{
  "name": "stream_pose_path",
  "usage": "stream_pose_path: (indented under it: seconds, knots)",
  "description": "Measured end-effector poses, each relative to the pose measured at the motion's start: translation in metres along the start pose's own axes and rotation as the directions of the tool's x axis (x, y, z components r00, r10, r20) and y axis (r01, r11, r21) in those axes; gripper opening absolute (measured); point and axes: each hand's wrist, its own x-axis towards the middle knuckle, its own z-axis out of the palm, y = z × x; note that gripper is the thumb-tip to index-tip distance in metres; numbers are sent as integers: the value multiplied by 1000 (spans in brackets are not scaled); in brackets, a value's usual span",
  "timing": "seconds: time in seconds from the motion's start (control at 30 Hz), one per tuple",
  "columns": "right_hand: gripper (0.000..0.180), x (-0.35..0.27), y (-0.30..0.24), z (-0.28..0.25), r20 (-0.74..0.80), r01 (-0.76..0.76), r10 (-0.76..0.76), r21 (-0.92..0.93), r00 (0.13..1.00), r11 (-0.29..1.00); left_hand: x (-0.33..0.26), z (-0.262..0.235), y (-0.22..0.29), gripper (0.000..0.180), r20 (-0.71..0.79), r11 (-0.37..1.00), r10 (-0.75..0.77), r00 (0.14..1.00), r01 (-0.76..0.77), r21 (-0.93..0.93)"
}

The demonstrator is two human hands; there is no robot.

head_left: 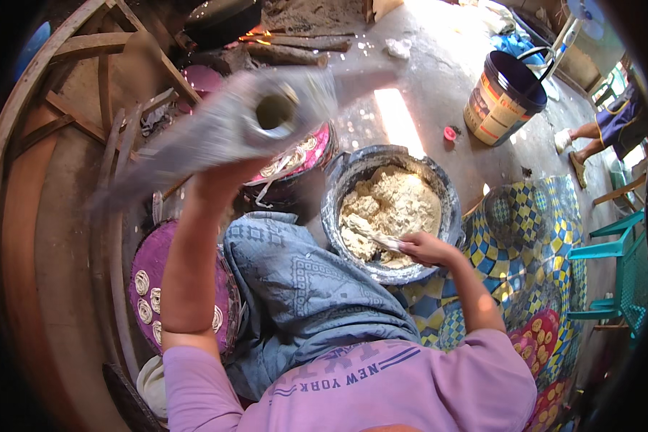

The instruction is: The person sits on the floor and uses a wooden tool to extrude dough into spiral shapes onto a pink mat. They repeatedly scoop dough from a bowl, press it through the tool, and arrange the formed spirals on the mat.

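Observation:
My left hand (239, 171) is raised at the upper left, closed on a grey press (295, 90) with a round opening and long side arms. The press is smeared by motion, and it hides most of my fingers. A dark, flour-dusted pot (450, 194) stands on the floor to the right of my knee. Pale, crumbly dough (396, 198) fills much of it. Over the pot's near side, my right hand (423, 248) is closed around a pale, dough-coated piece (371, 232). Whether that is a utensil or dough alone, I cannot tell.
Spiral dough pieces lie on a purple cloth-covered round (183, 266) by my left arm. Another pink-covered round (311, 153) sits beyond my knee. A fire (255, 32) with logs burns far off. A black bucket (507, 97) stands right, near another person's legs (590, 140) and a green chair (619, 248).

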Motion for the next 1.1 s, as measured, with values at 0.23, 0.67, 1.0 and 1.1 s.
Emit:
stream_pose_path:
  seconds: [0.23,0.67,1.0,1.1]
  knots:
    - [37,-106,-103,-73,282,282,-397,372,873,884,-31,63,-16,39,167,946,224,960,-256,198]
    - [23,-98,-199,-22,-105,-202,-914,-979,392,25,-21,84,10,35,245,958,62,968,-126,258]
    - [26,-161,-200,-28,-193,-216,-905,-969,378,116,-31,67,-23,46,76,891,109,991,-132,435]
    - [25,-150,-218,-27,-129,-228,-900,-973,416,34,-22,79,-5,46,84,903,94,992,-120,413]
